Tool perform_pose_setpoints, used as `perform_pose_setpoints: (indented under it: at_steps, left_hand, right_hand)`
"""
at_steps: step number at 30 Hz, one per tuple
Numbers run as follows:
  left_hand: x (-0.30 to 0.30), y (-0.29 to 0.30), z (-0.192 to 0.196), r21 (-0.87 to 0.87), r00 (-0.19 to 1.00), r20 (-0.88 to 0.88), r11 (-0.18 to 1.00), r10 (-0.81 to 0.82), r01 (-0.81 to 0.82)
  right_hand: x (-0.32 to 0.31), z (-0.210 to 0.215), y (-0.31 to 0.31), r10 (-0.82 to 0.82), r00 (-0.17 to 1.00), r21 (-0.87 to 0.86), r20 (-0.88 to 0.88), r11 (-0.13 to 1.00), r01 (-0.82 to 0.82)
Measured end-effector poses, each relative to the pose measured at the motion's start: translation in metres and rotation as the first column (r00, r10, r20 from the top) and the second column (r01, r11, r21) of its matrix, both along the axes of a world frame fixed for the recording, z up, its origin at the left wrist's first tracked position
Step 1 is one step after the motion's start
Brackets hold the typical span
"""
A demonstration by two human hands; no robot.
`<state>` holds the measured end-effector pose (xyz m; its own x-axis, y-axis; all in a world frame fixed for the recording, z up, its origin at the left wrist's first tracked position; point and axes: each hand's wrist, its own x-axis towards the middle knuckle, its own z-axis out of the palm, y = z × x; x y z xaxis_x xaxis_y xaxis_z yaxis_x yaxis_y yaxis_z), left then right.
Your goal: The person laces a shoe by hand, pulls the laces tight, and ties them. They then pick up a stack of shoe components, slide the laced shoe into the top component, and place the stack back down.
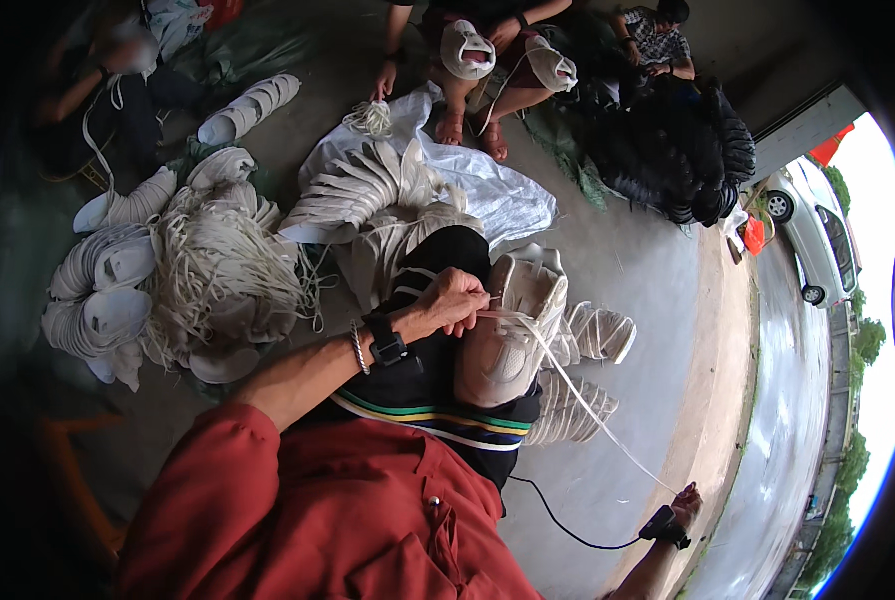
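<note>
Left hand [455, 301] pinches a white lace [568, 382] at the shoe [513, 335] on the lap, right hand [684, 500] pulling it taut far out; lacing seems underway, needing the next eyelet.

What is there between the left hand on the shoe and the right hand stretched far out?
In the head view, a thin white shoelace runs taut from the left hand on the beige shoe upper to the right hand, above bare concrete floor.
</note>
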<state>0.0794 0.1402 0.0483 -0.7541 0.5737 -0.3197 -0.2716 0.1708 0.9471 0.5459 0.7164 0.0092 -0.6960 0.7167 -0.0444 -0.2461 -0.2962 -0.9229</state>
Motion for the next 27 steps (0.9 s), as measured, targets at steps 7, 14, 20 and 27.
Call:
perform_pose_setpoints:
  at_steps: [7,14,20,27]
  left_hand:
    - [0.001,0.009,-0.005,-0.045,1.000,-0.016,0.999,0.011,-0.012]
    - [0.005,0.020,-0.003,-0.110,0.993,-0.118,0.994,0.010,-0.023]
    - [0.000,0.020,-0.003,-0.094,0.994,-0.109,0.996,-0.003,-0.007]
    - [-0.012,0.032,-0.028,-0.141,0.660,-0.751,0.979,-0.010,-0.145]
  right_hand:
    - [-0.126,0.001,-0.091,-0.212,0.921,-0.173,0.327,0.945,0.279]
    - [-0.256,0.019,-0.215,0.194,0.926,0.002,0.323,0.979,-0.206]
    - [-0.340,0.051,-0.321,0.459,0.831,0.131,0.315,0.846,-0.517]
    - [-0.367,0.050,-0.366,0.488,0.855,0.178,0.175,0.839,-0.515]
